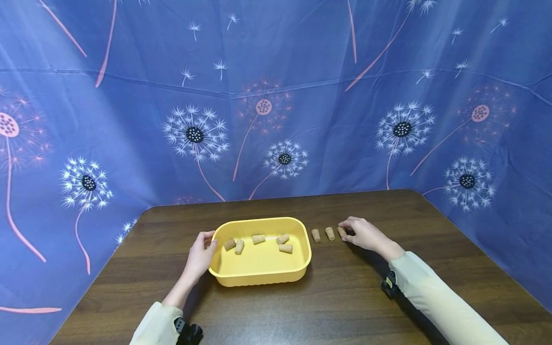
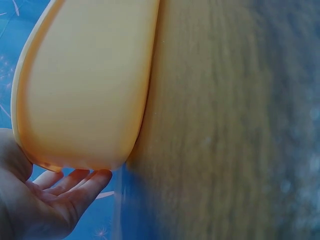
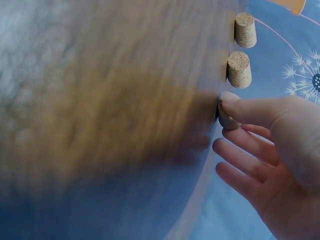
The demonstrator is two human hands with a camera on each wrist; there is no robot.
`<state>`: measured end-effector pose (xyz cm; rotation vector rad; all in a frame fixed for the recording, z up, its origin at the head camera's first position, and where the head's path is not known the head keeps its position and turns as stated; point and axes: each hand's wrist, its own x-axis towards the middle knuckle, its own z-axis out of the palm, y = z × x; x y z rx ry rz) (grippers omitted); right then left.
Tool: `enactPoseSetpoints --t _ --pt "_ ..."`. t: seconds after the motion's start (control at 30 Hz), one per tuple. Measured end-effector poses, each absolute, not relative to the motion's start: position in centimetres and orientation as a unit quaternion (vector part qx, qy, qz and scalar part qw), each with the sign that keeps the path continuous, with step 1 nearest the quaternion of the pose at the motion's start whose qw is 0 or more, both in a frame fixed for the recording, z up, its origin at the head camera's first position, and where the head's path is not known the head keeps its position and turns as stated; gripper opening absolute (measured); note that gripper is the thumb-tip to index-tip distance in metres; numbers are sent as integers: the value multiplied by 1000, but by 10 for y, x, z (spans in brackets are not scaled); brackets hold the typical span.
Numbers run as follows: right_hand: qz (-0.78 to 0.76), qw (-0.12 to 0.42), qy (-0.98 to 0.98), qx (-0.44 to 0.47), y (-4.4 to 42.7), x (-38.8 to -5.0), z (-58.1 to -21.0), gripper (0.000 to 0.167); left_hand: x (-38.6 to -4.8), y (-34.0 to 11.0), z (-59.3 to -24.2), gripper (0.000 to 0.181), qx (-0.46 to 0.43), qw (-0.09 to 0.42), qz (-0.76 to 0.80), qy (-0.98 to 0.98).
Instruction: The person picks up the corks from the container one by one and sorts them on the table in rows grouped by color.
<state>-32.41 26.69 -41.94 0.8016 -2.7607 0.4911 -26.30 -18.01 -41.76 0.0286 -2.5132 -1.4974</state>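
Across the back hangs a blue cloth (image 1: 302, 48) printed with white and pink dandelions. In front of it is the brown worktop (image 1: 345, 297), carrying a yellow tub (image 1: 260, 278) with rounded corners. Two arms in pale sleeves (image 1: 440, 292) reach in from the near side. At the tub's left end, the left hand (image 1: 200, 251) has its grip on the tub, fingers against the outer wall, thumb at the rim. Well to the tub's right, the right hand (image 1: 366, 235) has its grip closed on one cork (image 3: 229, 121), pinched with the thumb. Two more corks (image 1: 329, 234) stand in line with it, between that hand and the tub. Five loose corks (image 1: 258, 239) lie scattered inside the tub, two of them close together towards the left.
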Motion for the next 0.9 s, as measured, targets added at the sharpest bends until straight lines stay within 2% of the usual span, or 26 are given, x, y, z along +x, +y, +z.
enactPoseSetpoints --t 0.23,0.9 --pt "190 94 -944 254 266 -323 -419 31 -263 -179 -418 31 11 108 -507 -855" --pt "206 102 -939 258 270 -325 -421 31 -264 -180 -420 31 11 110 -509 -854"
